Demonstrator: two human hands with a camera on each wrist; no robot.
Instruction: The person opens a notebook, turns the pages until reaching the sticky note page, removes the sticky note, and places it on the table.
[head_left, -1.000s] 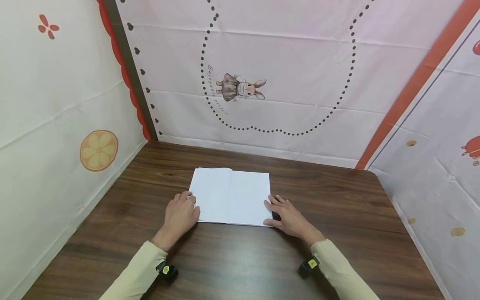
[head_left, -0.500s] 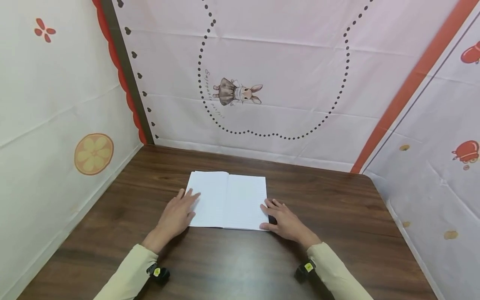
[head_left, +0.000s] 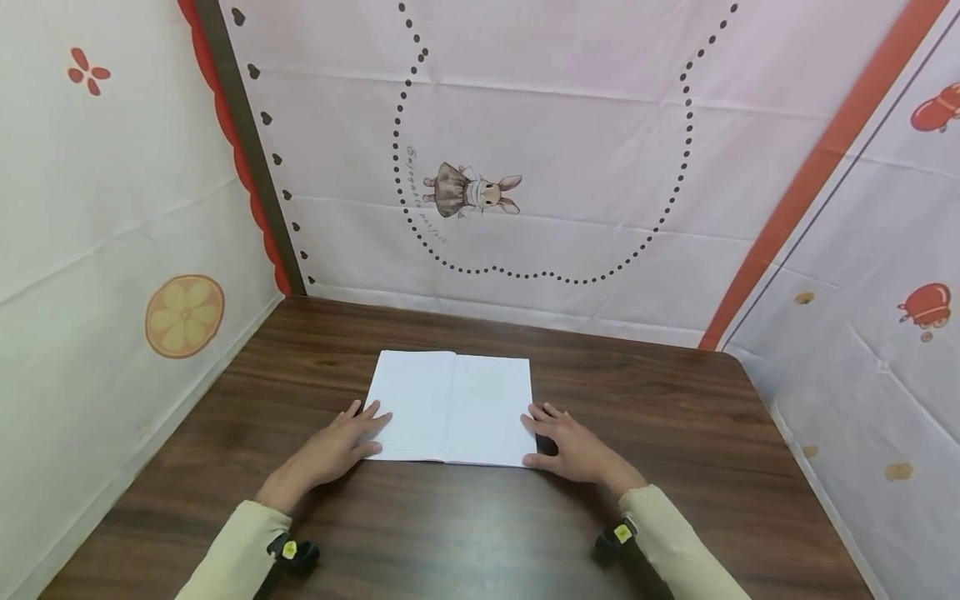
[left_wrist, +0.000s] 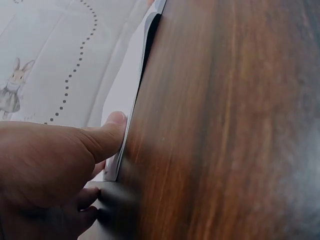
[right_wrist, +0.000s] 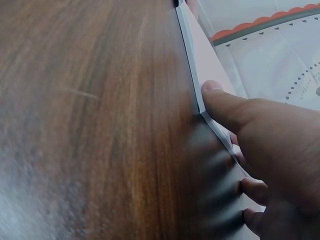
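An open notebook [head_left: 416, 404] lies flat on the table, its pages white and faintly lined. My left hand [head_left: 335, 446] rests at its left edge, fingers spread and fairly straight. In the left wrist view, the left thumb [left_wrist: 112, 131] lies on the near corner of the page, while the lower fingers are beside the edge. At the opposite edge is my right hand [head_left: 573, 446]. Its thumb [right_wrist: 215, 95] touches the page near the corner in the right wrist view. Some right fingertips are down by the tabletop, beside the notebook.
The dark wood-grain table [head_left: 465, 533] is bordered by a printed cloth [head_left: 585, 167] behind and on both sides. Black wrist-worn devices [head_left: 300, 554] sit below both cuffs, close to the tabletop.
The left hand has loosened from the left edge, spread its fingers over the page and shifted toward the near left corner. The left page lies flatter. The right hand has stayed nearly put.
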